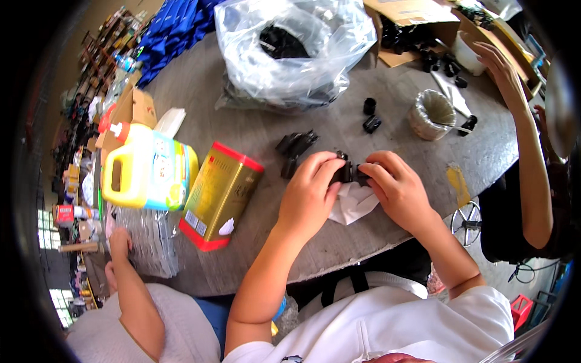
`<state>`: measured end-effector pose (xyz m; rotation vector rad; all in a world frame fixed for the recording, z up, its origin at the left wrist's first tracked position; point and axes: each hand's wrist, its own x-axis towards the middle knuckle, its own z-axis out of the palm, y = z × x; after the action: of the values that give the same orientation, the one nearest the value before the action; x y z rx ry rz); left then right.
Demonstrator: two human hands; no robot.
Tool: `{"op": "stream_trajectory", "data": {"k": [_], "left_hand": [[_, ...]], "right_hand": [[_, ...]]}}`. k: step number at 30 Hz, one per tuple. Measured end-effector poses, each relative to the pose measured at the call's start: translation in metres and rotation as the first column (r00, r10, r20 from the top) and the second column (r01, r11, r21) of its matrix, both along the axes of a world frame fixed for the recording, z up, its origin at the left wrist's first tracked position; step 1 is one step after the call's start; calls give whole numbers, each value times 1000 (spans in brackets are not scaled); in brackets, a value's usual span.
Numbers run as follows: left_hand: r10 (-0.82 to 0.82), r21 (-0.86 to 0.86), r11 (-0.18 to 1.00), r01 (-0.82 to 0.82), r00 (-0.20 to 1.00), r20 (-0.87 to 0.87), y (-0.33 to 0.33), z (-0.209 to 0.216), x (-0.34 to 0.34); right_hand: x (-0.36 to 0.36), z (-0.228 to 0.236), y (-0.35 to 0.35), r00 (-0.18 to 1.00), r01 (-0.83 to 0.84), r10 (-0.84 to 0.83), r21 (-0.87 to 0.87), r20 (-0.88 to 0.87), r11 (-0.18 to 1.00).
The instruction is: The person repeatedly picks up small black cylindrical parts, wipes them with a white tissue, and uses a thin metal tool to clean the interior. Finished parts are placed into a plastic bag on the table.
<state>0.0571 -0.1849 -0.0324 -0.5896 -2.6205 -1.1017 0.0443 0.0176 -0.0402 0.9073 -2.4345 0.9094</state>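
Between my two hands, just above the grey table (266,254), is a small black cylindrical part (346,172). Fingers of my left hand (307,192) close on its left side. My right hand (396,189) pinches at the right side, its fingertips partly hiding what they grip. A crumpled white cloth (354,204) hangs or lies beneath the fingers. Several black parts (296,145) are grouped beyond my left hand. Two more, one black part upright (370,106) and one on its side (371,124), stand farther off.
A gold-and-red tin (223,195) and a yellow jug (148,169) stand left. A big clear bag (290,60) of black parts is at the back. Right are a bag-lined cup (432,115) and a cardboard box (417,18). Co-workers' arms reach in at left (130,284) and right (525,139).
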Motion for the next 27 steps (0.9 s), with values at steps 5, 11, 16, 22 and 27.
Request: {"op": "stream_trajectory", "data": {"k": [5, 11, 16, 22, 27], "left_hand": [[8, -33, 999, -8, 1000, 5, 4, 4, -1], [10, -68, 998, -9, 1000, 15, 4, 5, 3], [-10, -103, 995, 10, 1000, 1, 5, 6, 3], [-2, -97, 995, 2, 1000, 8, 5, 7, 4], [-3, -101, 995, 3, 1000, 3, 4, 5, 4]], "right_hand": [[5, 9, 9, 997, 64, -64, 5, -52, 998], [4, 44, 52, 883, 410, -407, -39, -234, 911], [-3, 50, 80, 771, 605, -571, 42, -280, 795], [-6, 40, 94, 745, 663, -631, 139, -216, 736], [-19, 38, 97, 759, 636, -606, 70, -238, 769]]}}
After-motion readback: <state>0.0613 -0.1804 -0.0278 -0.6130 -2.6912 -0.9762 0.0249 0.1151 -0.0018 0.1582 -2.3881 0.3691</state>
